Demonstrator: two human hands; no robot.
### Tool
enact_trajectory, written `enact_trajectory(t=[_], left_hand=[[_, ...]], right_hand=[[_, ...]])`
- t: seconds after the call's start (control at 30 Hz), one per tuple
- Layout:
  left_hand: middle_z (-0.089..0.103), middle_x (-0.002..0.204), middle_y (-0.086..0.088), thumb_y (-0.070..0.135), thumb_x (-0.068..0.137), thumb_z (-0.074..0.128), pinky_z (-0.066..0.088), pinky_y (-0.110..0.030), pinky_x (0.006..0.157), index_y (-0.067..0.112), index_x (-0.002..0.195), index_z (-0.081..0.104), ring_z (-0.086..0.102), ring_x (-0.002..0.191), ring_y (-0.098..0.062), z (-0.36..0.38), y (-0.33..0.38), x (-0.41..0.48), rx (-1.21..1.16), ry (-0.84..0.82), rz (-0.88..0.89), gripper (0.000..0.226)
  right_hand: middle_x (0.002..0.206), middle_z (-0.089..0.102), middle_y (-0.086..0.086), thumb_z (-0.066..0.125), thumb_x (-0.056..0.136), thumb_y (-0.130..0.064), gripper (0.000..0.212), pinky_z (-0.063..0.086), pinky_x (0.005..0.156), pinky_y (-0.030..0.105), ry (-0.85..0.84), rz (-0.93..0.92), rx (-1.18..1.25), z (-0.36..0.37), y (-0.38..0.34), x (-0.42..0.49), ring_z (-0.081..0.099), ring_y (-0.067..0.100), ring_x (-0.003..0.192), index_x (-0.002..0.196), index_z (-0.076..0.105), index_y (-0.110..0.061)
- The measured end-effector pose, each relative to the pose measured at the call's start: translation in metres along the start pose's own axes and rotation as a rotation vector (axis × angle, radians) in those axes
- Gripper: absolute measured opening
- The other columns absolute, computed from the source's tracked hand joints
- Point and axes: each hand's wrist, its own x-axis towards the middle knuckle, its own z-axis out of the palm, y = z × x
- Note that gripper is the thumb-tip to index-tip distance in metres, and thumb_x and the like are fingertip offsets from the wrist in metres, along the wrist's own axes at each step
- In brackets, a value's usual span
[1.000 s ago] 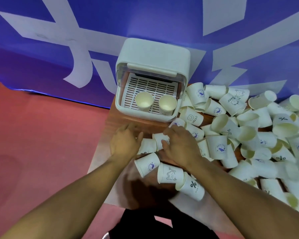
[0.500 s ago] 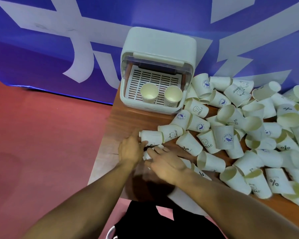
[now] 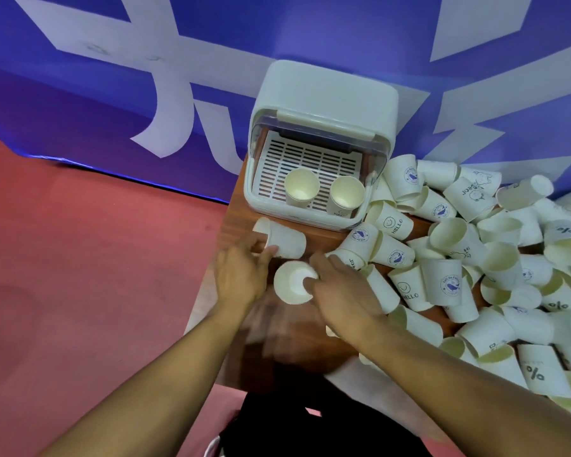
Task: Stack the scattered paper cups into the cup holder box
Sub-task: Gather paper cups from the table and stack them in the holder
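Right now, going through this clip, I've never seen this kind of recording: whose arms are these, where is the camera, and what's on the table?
No machine here: one camera worn on a person's head looks down at their bare arms. The left hand grips a cup lying sideways; the right hand holds a second cup, seen end-on. On the wooden table stands the open cup holder box with two upright cups inside; a loose pile of cups sprawls to its right.

Single head view, steeply down, seemingly close over table (image 3: pixel 239 225).
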Motion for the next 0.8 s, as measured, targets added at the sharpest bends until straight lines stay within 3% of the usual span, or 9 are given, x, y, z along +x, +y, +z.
enact_trajectory(t=[0.07,0.17,0.33,0.43,0.53,0.67,0.8], left_hand=[[0.071,0.078,0.000,0.029,0.089,0.068,0.047,-0.032,0.064,0.017,0.091,0.071,0.061,0.070,-0.019,-0.008,0.016,0.011,-0.048,0.050,0.099,0.013],[0.070,0.088,0.005,0.031,0.093,0.064,0.049,-0.033,0.068,0.021,0.097,0.072,0.061,0.078,-0.016,-0.009,0.034,0.032,-0.074,0.118,0.220,0.014],[0.072,0.089,0.002,0.023,0.087,0.068,0.048,-0.032,0.069,0.019,0.093,0.075,0.062,0.077,-0.021,0.006,0.057,0.062,0.018,0.216,0.400,0.009],[0.073,0.089,0.000,0.020,0.085,0.072,0.050,-0.033,0.066,0.018,0.093,0.076,0.064,0.079,-0.024,0.014,0.064,0.075,0.062,0.234,0.467,0.010],[0.072,0.087,-0.001,0.019,0.083,0.073,0.051,-0.032,0.064,0.017,0.092,0.077,0.064,0.081,-0.026,0.022,0.066,0.085,0.110,0.229,0.492,0.010],[0.071,0.083,-0.002,0.017,0.083,0.073,0.045,-0.028,0.063,0.017,0.093,0.077,0.063,0.081,-0.028,0.031,0.065,0.097,0.209,0.181,0.517,0.011],[0.069,0.081,-0.003,0.015,0.082,0.073,0.048,-0.031,0.062,0.014,0.094,0.077,0.063,0.081,-0.031,0.035,0.064,0.101,0.242,0.125,0.532,0.013]], right_hand=[[0.122,0.051,0.008,0.061,0.085,-0.014,0.018,0.049,0.080,0.038,0.118,0.058,0.070,-0.014,0.010,0.007,0.048,0.030,0.108,0.102,0.065,-0.012],[0.122,0.057,0.011,0.076,0.072,-0.011,0.009,0.049,0.074,0.041,0.407,0.067,0.031,-0.033,0.032,0.017,0.049,0.035,0.112,0.079,0.071,-0.010],[0.105,0.065,0.002,0.069,0.083,-0.019,0.008,0.035,0.076,0.039,0.685,0.096,-0.041,-0.047,0.070,0.033,0.049,0.029,0.107,0.078,0.073,-0.015],[0.088,0.068,0.001,0.070,0.084,-0.019,0.007,0.038,0.070,0.037,0.719,0.065,-0.039,-0.043,0.087,0.043,0.055,0.029,0.090,0.081,0.074,-0.013],[0.083,0.068,0.001,0.068,0.084,-0.019,0.008,0.037,0.070,0.036,0.698,0.065,-0.035,-0.038,0.100,0.055,0.056,0.029,0.086,0.081,0.074,-0.015],[0.080,0.063,0.000,0.063,0.087,-0.018,0.011,0.032,0.069,0.034,0.582,0.075,-0.080,-0.027,0.113,0.074,0.053,0.028,0.086,0.079,0.071,-0.017],[0.073,0.061,0.003,0.063,0.085,-0.017,0.010,0.028,0.067,0.033,0.412,0.114,-0.134,-0.018,0.120,0.088,0.053,0.030,0.078,0.078,0.070,-0.016]])
